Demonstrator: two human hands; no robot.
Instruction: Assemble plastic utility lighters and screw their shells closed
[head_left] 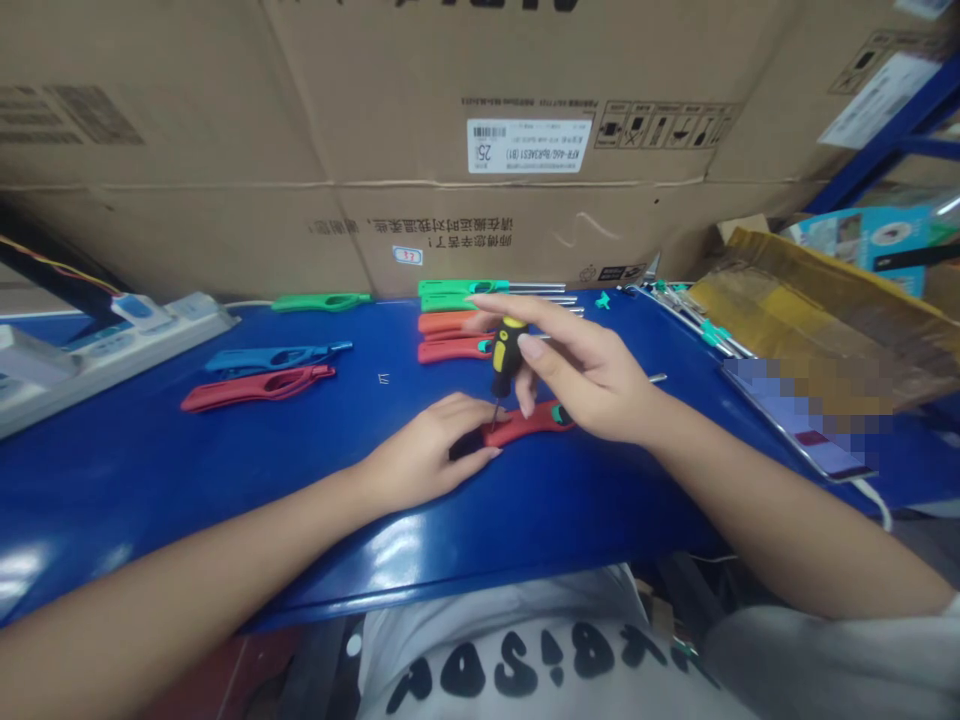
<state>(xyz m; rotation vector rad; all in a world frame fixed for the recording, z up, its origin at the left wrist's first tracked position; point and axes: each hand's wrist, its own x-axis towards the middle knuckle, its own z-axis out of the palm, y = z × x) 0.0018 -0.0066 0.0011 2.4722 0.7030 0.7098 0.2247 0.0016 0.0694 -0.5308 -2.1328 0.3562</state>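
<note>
Near the middle of the blue table, a red long-necked lighter [525,425] with a green trigger lies on its side. The fingers of my left hand [420,448] are closed around its handle end and steady it against the tabletop. In my right hand [600,375] is a small yellow-and-black screwdriver [506,362], gripped by its handle. It stands nearly upright, and its tip meets the handle end of the red lighter. Just beyond, a row of lighters with metal necks includes a green lighter [457,288], an orange lighter [442,322] and a red one. Some tiny screws [384,379] lie left of them.
At the left lie a blue handle shell [255,358], a red handle shell [247,390] and a green handle shell [319,301], near a white power strip [97,360]. On the right are a phone [795,420] and a taped carton [810,310]. A cardboard wall [420,100] stands behind.
</note>
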